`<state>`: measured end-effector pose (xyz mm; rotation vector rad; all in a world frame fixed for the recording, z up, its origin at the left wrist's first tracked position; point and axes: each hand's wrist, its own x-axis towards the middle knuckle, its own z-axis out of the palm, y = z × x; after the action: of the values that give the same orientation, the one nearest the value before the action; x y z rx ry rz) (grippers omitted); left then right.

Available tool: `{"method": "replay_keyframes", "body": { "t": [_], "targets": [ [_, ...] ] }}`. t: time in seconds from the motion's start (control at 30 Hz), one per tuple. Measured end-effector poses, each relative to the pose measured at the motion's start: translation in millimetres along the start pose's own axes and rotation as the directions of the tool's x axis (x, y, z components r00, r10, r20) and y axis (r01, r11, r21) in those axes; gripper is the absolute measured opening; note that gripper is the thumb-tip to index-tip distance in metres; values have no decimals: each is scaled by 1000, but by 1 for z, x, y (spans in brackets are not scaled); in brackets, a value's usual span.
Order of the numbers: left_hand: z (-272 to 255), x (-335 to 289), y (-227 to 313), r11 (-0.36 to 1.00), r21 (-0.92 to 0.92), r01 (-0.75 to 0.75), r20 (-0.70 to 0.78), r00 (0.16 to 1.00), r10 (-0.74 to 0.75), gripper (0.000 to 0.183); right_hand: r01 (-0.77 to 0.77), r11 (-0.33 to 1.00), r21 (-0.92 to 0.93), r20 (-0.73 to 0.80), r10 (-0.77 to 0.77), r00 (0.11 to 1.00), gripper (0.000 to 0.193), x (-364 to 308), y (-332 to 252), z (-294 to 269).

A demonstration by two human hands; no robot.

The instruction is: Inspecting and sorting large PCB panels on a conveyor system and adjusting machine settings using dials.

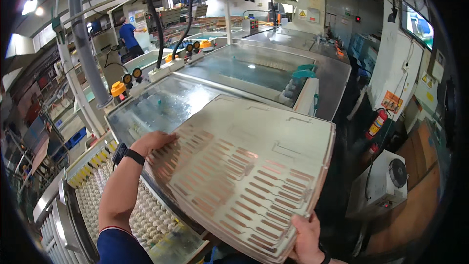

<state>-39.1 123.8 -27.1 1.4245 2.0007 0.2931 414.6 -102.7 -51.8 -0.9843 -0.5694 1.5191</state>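
A large thin circuit board panel (264,137), pale with rows of copper-coloured strips, is tilted in front of me. My left hand (155,143) is closed on its left edge. At the near right corner my right hand (306,237) grips the panel, thumb on top and the other fingers hidden beneath. The panel's right edge looks layered; I cannot tell whether it is one sheet or several. Below my left forearm lies a conveyor bed of pale rollers (115,200), partly covered by the panel.
Beyond the panel stretches a long machine with clear covers (161,110) and a wet tank (254,71). Gauges and an orange knob (118,88) line its left side. At right stand a fire extinguisher (376,123) and a white fan unit (378,186). A person in blue (129,35) stands far left.
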Motion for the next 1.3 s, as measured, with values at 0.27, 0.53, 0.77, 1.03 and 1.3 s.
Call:
{"method": "replay_keyframes", "body": {
  "t": [0.27, 0.53, 0.77, 1.03, 1.3],
  "targets": [
    [-9, 62, -68, 948, 295, -120, -183, 967, 179, 50, 3, 1000, 12, 130, -4, 991, 45, 24, 5, 50],
    [16, -99, 73, 536, 504, -678, -547, 229, 805, 39, 43, 999, 7, -26, -43, 999, 35, 28, 11, 43],
    [136, -257, 79, 470, 193, -861, 179, 502, 846, 85, 98, 986, 138, 157, -119, 980, 40, 55, 21, -9],
    [180, -280, 53, 512, 634, -579, -337, 390, 857, 26, 295, 955, -16, 164, -288, 943, 24, 106, -34, -66],
    [216, -300, -34, 884, 281, -373, -826, 374, 421, 28, 38, 986, -159, 67, -28, 997, 17, 107, -19, -159]
  ]
}}
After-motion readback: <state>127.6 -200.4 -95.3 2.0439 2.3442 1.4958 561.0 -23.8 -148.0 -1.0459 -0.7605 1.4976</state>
